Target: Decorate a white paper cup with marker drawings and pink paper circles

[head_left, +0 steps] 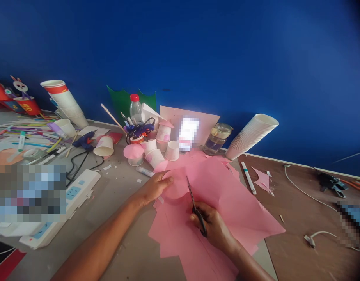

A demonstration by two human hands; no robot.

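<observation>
The right hand [213,228] is closed around a pair of dark-handled scissors [196,207], their narrow blades angled up across a large sheet of pink paper [215,203]. The left hand [153,187] lies open and flat, its fingers spread on the paper's near-left edge. The folded, uneven sheet sits on the grey desk [121,210], overlapping a brown board [288,210] on the right. Just beyond it stand white paper cups [171,151], a glass jar [217,139], and a white marker [248,177]. A pink paper scrap [262,179] lies on the board. To the left are a white power strip [77,195] and a glue gun [84,140], with a tall stack of cups [251,136] at the far right.
</observation>
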